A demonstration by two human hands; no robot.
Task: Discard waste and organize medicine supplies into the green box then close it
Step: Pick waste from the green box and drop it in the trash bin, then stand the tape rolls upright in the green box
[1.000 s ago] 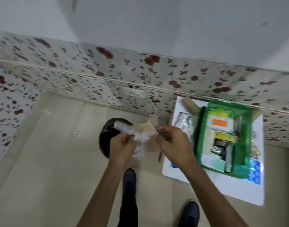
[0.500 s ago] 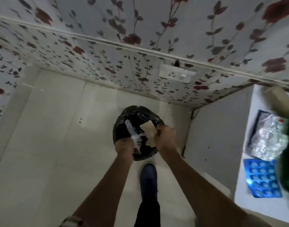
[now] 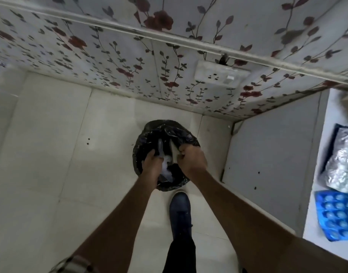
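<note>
The pale tiled floor (image 3: 51, 154) carries a black-lined waste bin (image 3: 149, 134) at centre and a dark shoe (image 3: 180, 209) at its 6 o'clock. At 3 o'clock, the white bench (image 3: 315, 213) holds a blue blister pack (image 3: 338, 213) and, at its 12 o'clock, a silver foil packet (image 3: 340, 170).

Bin (image 3: 149, 133) left of table (image 3: 315, 194)
</note>
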